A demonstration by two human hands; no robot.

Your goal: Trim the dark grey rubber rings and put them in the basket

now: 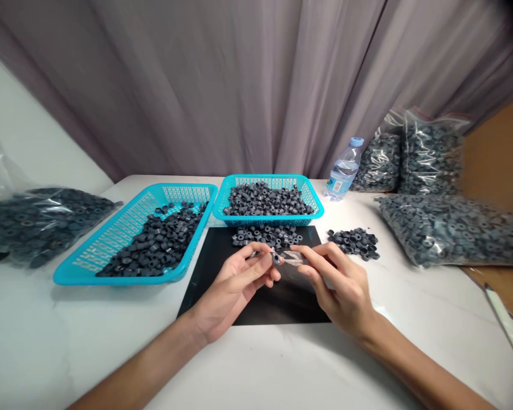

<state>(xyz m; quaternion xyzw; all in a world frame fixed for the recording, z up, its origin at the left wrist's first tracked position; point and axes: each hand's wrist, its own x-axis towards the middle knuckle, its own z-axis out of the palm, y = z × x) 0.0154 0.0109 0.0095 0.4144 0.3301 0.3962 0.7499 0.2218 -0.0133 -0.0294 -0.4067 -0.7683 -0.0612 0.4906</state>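
A white table (47, 341) stands before a grey curtain (218, 85). On its right side lies a big clear bag (453, 228) full of small dark grey rings. Behind it two more bags (427, 154) stand upright, also full. One more full bag, the left bag (38, 219), lies at the left edge.

Next come two turquoise baskets. The left basket (111, 280) is about half covered with rings, and the back basket (265, 219) is filled nearly to its rim. A black mat (273, 307) lies in front of the back basket, and a water bottle (344, 171) stands to the right of that basket. At the far edge of the mat there is a loose heap (267, 234) of rings. A smaller heap (354, 242) lies on the bare table just right of the mat.

Both hands are above the middle of the mat. The left hand (231, 290) pinches one ring (276, 259) between thumb and forefinger, the other fingers curled under. The right hand (342, 285) pinches a thin pale tool (294, 257), whose tip meets the ring. What kind of tool it is, I cannot tell.

Judging from the quantities, the work is in an early or middle part. One ring is handled at a time, and the two baskets hold already a good number. But the heaps are not used up and the four bags look untouched, so I judge that by far the greater part is left.
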